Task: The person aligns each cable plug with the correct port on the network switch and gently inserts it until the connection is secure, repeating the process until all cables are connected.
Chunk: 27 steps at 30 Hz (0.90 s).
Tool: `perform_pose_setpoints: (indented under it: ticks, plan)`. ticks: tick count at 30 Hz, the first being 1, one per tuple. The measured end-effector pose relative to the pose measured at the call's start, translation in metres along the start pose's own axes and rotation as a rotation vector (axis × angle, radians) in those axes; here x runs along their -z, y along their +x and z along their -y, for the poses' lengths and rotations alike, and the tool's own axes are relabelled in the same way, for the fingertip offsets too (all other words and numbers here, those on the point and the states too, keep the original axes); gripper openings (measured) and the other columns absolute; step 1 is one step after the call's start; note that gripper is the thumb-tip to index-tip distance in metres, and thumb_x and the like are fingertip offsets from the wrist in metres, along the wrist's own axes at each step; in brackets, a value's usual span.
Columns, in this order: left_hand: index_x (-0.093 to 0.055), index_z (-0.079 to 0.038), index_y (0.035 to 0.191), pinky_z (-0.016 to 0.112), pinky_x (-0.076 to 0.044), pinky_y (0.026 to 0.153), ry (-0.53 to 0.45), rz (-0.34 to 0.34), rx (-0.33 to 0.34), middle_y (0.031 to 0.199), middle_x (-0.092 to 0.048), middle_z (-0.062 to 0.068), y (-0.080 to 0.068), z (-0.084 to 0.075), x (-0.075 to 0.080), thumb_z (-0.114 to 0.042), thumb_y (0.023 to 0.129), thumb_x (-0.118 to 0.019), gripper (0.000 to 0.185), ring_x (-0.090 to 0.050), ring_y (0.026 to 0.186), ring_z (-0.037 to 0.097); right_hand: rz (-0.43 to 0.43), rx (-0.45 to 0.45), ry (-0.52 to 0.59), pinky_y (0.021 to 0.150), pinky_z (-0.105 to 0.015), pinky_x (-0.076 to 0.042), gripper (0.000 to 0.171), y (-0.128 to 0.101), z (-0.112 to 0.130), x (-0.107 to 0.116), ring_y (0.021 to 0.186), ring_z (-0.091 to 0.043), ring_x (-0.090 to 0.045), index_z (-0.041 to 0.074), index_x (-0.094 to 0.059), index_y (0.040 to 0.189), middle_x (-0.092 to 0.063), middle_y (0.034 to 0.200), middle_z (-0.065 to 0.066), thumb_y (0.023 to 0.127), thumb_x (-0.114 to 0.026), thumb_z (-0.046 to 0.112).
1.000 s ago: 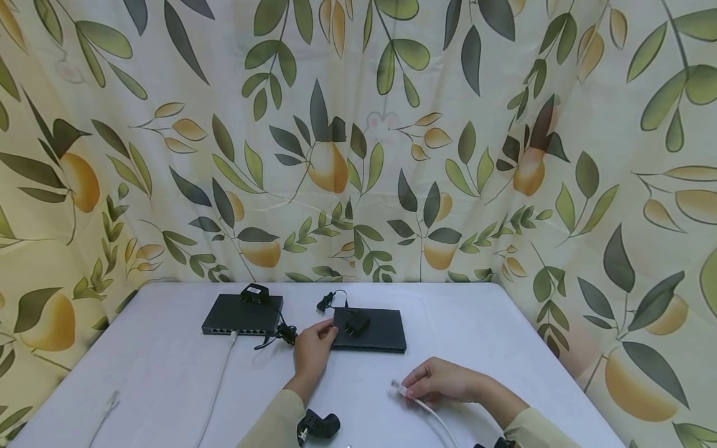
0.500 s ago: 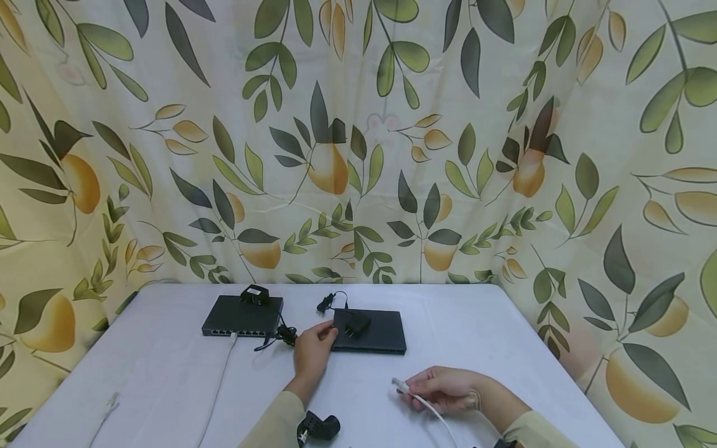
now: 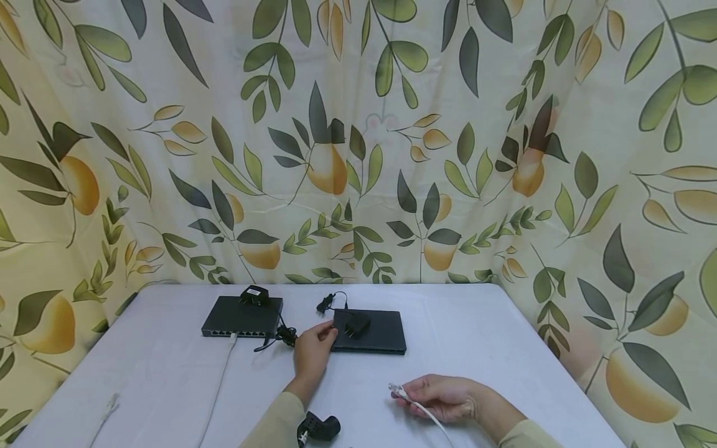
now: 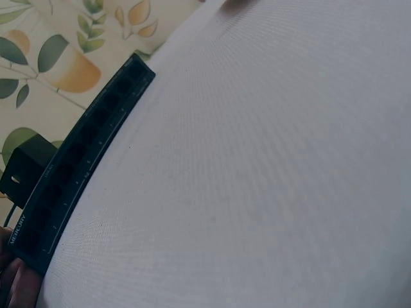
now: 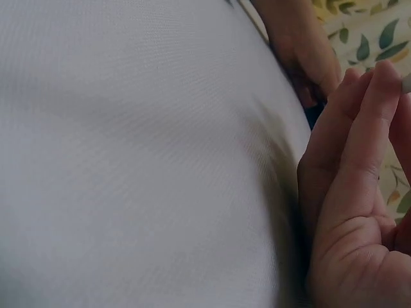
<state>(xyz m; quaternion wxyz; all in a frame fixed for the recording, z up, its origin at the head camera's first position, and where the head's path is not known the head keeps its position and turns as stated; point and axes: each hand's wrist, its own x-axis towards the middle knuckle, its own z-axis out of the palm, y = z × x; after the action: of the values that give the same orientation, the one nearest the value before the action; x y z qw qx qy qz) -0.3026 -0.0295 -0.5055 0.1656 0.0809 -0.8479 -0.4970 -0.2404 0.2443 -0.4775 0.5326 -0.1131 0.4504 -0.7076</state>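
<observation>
The left hand (image 3: pixel 311 353) pinches the near-left corner of the black network box (image 3: pixel 371 330), fingers curled on its edge; a plug adapter (image 3: pixel 356 325) lying loose on top, just beyond the fingers, could slide off if the box shifts. The front reads "MERCURY". To the right, the right hand (image 3: pixel 442 398) pinches a white cable (image 3: pixel 421 407) behind its connector, which could miss a port.
</observation>
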Motion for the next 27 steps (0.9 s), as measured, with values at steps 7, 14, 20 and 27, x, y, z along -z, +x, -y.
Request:
perform_pose_setpoints:
  ticks: [7, 14, 20, 27]
  plan:
    - [-0.068, -0.021, 0.104, 0.027, -0.046, 0.064, 0.001, -0.001, -0.002, 0.083, -0.066, -0.010, 0.000, 0.000, 0.000, -0.027, 0.080, -0.068, 0.024, -0.058, 0.072, 0.005, -0.010, -0.005, 0.006, 0.081, -0.016, -0.044, 0.031, 0.003, -0.001, -0.005, 0.093, -0.006, -0.056, -0.001, -0.051, 0.123, -0.059, 0.113, -0.005, 0.096, -0.038, 0.004]
    - [-0.068, -0.021, 0.104, 0.027, -0.047, 0.064, -0.003, -0.004, 0.001, 0.085, -0.066, -0.009, -0.001, -0.001, 0.000, -0.026, 0.080, -0.068, 0.025, -0.058, 0.072, 0.005, -0.118, -0.006, 0.043, 0.084, -0.018, -0.043, 0.028, 0.008, 0.002, -0.011, 0.096, -0.007, -0.056, 0.000, -0.056, 0.119, -0.060, 0.111, -0.006, 0.094, -0.044, 0.004]
    - [-0.068, -0.021, 0.105, 0.027, -0.048, 0.064, -0.003, -0.004, 0.005, 0.085, -0.066, -0.009, 0.000, -0.001, 0.000, -0.026, 0.081, -0.068, 0.025, -0.059, 0.073, 0.006, -0.184, 0.027, 0.020, 0.083, -0.020, -0.045, 0.028, 0.013, 0.002, -0.015, 0.093, -0.008, -0.057, -0.002, -0.053, 0.119, -0.061, 0.110, -0.007, 0.093, -0.046, 0.004]
    - [-0.068, -0.022, 0.105, 0.028, -0.048, 0.066, -0.011, 0.006, 0.007, 0.085, -0.066, -0.008, -0.001, -0.002, 0.001, -0.027, 0.081, -0.067, 0.025, -0.060, 0.075, 0.007, -0.335, 0.108, -0.043, 0.083, -0.026, -0.046, 0.026, 0.020, 0.003, -0.022, 0.089, -0.012, -0.060, -0.006, -0.055, 0.113, -0.064, 0.102, -0.008, 0.088, -0.055, 0.004]
